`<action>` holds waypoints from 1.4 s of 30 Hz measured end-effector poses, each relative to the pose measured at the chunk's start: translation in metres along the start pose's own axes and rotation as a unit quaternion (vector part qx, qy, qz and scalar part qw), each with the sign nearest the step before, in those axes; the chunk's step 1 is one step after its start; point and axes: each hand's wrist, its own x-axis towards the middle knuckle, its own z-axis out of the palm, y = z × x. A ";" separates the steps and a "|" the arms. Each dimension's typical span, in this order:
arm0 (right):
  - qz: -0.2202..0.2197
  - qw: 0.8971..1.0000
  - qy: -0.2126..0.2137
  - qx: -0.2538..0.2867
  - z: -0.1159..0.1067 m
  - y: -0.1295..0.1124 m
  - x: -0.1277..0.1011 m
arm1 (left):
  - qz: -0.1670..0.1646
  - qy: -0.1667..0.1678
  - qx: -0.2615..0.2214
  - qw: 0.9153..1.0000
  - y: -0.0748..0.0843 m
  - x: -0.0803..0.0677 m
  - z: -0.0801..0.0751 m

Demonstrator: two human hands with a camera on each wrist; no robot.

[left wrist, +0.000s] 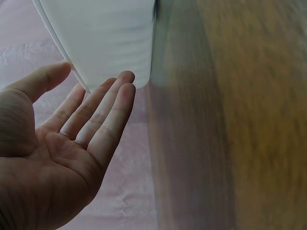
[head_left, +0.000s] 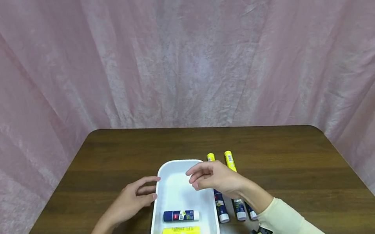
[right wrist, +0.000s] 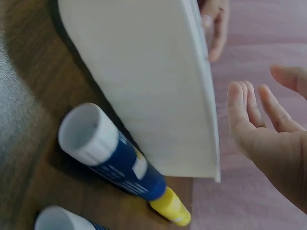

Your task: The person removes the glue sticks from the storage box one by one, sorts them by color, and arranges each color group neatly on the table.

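Note:
A white tray (head_left: pixel 173 174) sits on the brown table and holds a blue glue stick (head_left: pixel 180 215) and two yellow ones (head_left: pixel 181 233) near its front end. My left hand (head_left: pixel 137 196) is open at the tray's left rim, fingers straight beside the tray wall (left wrist: pixel 110 38). My right hand (head_left: pixel 209 177) hovers open over the tray's right rim (right wrist: pixel 144 86), holding nothing. Three glue sticks (head_left: pixel 233 184) lie on the table right of the tray, partly hidden by my right hand; the blue and yellow one (right wrist: pixel 120 163) lies right against the tray.
A pink curtain (head_left: pixel 178 47) hangs close behind and beside the table. The table's far edge (head_left: pixel 192 126) and rounded corners lie beyond the tray. Bare wood (head_left: pixel 304 165) shows to the right and far left.

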 end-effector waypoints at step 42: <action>0.053 0.974 -0.092 -0.198 0.056 0.026 0.033 | 0.011 -0.008 0.002 1.000 0.001 0.000 0.000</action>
